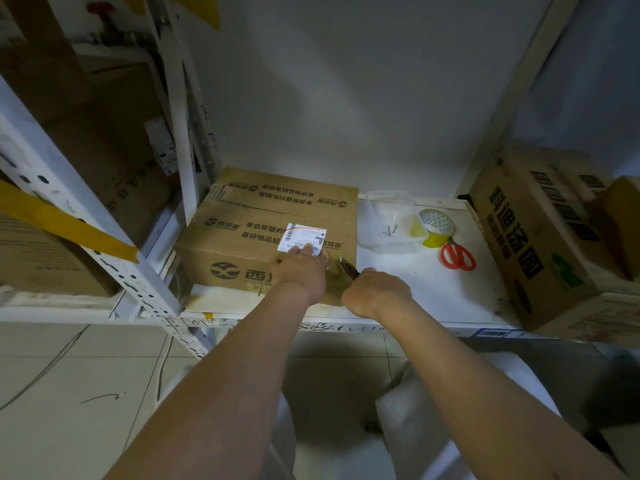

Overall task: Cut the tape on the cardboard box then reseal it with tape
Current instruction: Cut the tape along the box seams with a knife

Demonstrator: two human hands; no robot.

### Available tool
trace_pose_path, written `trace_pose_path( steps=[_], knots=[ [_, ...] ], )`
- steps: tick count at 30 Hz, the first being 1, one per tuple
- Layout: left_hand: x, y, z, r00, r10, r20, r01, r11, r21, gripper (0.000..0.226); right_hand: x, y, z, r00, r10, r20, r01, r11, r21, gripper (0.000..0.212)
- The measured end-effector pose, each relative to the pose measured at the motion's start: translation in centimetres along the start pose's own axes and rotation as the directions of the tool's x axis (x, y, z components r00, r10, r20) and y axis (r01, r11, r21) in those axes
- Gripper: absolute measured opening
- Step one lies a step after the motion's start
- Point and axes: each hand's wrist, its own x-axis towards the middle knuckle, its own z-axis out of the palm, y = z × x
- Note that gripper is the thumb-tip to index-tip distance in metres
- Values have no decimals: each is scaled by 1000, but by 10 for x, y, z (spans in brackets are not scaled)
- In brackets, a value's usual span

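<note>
A clear plastic container [391, 221] sits on the white shelf [433, 289] at about one o'clock, with a couple of small nails lying in it. Orange-handled scissors [458, 256] lie just beyond it toward two o'clock. A large printed carton [533, 244] stands tilted at three o'clock. More brown boxes [104, 140] fill the white metal rack [104, 244] at nine to ten o'clock. Pale floor tiles [69, 393] spread at seven o'clock.
</note>
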Motion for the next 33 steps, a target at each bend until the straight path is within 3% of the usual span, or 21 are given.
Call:
trace_pose_path(
  steps=[6, 10, 16, 19, 23, 30, 33],
  knots=[
    [-1, 1, -2, 1000, -12, 12, 11, 1000, 25, 68, 2, -7, -1, 992, -83, -98, 70, 989, -128, 31],
    [-1, 4, -9, 1000, -7, -9, 7, 998, 67, 60, 12, -8, -7, 980, -65, -187, 62, 998, -23, 32],
    [6, 15, -25, 984, 28, -174, 7, 981, 192, 29, 42, 12, -21, 964, -13, -265, 45, 992, 114, 32],
    [19, 19, -21, 968, 34, -248, 31, 967, 251, 35, 66, 36, -26, 948, 62, -311, 0, 981, 194, 34],
    [33, 25, -15, 966, 27, -259, 39, 968, 246, 46, 104, 57, -31, 956, 136, -262, -79, 973, 215, 32],
    [41, 32, -13, 957, 40, -287, 28, 973, 229, 36, 138, 68, -38, 968, 185, -171, -153, 970, 188, 26],
    [41, 33, -12, 957, 36, -288, 35, 971, 235, 31, 144, 74, -35, 959, 223, -173, -178, 953, 244, 34]
  ],
)
